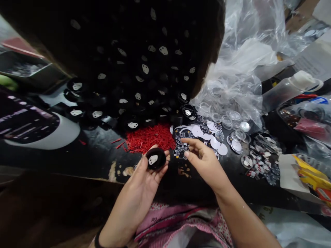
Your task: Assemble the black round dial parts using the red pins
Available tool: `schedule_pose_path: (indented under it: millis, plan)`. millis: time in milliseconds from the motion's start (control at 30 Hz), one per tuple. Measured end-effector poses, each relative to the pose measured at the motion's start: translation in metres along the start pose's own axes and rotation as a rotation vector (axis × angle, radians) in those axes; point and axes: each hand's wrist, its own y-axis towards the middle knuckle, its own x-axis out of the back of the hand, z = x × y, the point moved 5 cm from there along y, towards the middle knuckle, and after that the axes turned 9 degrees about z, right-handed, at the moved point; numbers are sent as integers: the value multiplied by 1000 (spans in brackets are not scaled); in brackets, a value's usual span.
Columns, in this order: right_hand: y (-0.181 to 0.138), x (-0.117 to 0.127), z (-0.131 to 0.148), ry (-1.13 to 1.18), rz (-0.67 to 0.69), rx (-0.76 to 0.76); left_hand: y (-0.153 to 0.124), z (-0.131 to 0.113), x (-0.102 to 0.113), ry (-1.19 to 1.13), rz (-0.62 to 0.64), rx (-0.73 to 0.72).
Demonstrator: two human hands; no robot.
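My left hand [143, 184] is closed around a round black housing [159, 158], cupping it with the open side up. A small pale plate with holes lies inside the housing. A little to the right, my right hand [207, 165] pinches a black printed dial [180, 151] between thumb and fingertips, by its right edge. White ring markings and orange spots show on the dial. Just behind the hands lies a heap of thin red sticks [151, 138]. Loose white discs [215, 143] and more printed dials are scattered beyond my right hand.
Many black housings pour from a large dark container [181, 20] at the back. On the right are clear rings [227, 120], a plastic bag [238, 62], a translucent bottle [281, 91] and small metal parts [261, 155]. A phone [23, 120] leans on a white cylinder [68, 132] at left.
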Motion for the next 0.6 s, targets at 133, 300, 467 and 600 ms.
schedule_pose_path:
  millis: [133, 300, 467, 600]
  plan:
    - [2, -11, 13, -126, -39, 61, -1, 6, -4, 88, 72, -22]
    - [2, -24, 17, -196, -86, 55, -5, 12, -4, 185, 73, -61]
    - [4, -23, 9, -272, 26, -82, -6, 12, 12, 366, 57, -107]
    - [1, -22, 10, -292, 49, -52, -6, 12, 13, 420, 103, -99]
